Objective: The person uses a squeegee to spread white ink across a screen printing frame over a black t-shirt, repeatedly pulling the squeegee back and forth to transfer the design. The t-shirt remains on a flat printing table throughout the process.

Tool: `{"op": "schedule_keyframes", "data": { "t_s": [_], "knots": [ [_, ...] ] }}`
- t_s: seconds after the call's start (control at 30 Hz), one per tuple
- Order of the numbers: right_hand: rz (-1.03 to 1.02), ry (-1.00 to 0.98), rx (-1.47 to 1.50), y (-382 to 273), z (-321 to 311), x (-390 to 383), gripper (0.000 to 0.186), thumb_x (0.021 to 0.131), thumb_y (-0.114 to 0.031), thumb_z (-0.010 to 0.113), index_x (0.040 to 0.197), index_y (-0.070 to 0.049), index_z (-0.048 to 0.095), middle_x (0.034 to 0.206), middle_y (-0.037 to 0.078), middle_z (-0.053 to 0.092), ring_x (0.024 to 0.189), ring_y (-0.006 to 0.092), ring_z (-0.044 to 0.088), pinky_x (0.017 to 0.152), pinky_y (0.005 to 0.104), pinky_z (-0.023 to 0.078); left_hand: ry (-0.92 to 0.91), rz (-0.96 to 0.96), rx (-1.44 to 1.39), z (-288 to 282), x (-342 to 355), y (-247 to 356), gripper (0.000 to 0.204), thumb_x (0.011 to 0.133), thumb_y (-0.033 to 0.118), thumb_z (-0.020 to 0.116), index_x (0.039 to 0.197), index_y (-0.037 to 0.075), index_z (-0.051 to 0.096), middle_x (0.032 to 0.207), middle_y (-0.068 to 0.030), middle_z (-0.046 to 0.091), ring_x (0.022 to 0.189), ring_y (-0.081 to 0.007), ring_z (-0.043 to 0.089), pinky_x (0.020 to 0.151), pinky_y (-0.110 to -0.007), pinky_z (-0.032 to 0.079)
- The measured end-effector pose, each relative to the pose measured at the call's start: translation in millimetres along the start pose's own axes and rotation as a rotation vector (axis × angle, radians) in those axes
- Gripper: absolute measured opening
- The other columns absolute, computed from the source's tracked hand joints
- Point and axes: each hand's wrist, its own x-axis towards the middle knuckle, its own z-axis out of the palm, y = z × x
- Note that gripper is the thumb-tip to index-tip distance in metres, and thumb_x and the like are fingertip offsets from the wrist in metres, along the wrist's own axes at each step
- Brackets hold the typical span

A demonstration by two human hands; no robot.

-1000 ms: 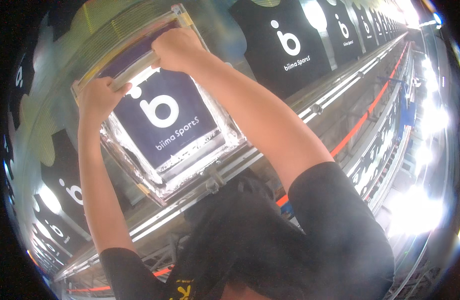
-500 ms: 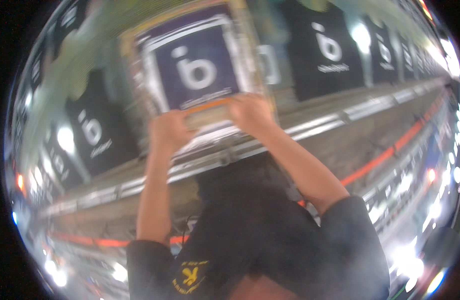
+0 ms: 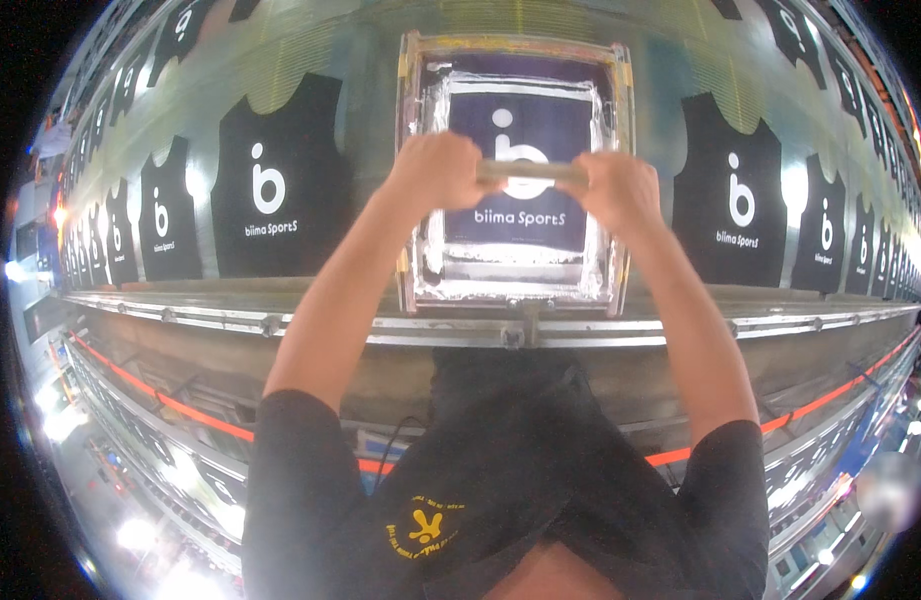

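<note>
Both fists grip a pale, bar-shaped squeegee [image 3: 528, 170] held across a printing screen: my left hand [image 3: 430, 172] on its left end, my right hand [image 3: 617, 192] on its right. The screen's rectangular frame [image 3: 617, 280] has yellowish, worn edges and white ink smeared round a dark navy panel [image 3: 550, 225], which shows a white logo with lettering, partly hidden by the bar.
Black sleeveless garments with white logos lie in rows left [image 3: 277, 240] and right [image 3: 720, 260] of the screen on a long translucent table [image 3: 370, 100]. A metal rail [image 3: 400, 325] runs along its near edge, with a red strip [image 3: 670, 456] below.
The squeegee, in both hands throughout, went from the screen's far edge to its near edge, then back up to the middle. The whole view has swung straighter over the screen.
</note>
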Motion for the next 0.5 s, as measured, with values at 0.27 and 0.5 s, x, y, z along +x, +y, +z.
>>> {"op": "schedule_keyframes", "data": {
  "t_s": [0.27,0.5],
  "knots": [
    [0.097,-0.035,-0.084,42,0,151,0.039,0.091,-0.049,0.084,0.114,-0.018,0.083,0.097,0.008,0.082,0.097,0.0287,0.078,0.089,0.0456,0.059,0.088,-0.019,0.048,-33,138,-41,0.067,0.091,0.073,0.070,0.098,0.008,0.086,0.089,-0.0169,0.081,0.093,-0.0373,0.080,0.089,-0.050,0.063],
    [0.111,-0.018,-0.058,41,16,135,0.039,0.089,-0.051,0.086,0.113,-0.019,0.084,0.097,0.006,0.082,0.092,0.0285,0.078,0.085,0.0447,0.060,0.102,-0.058,0.017,-28,126,-35,0.060,0.087,0.068,0.076,0.089,0.008,0.084,0.082,-0.0106,0.080,0.085,-0.0295,0.079,0.086,-0.044,0.062]
  ]
}}
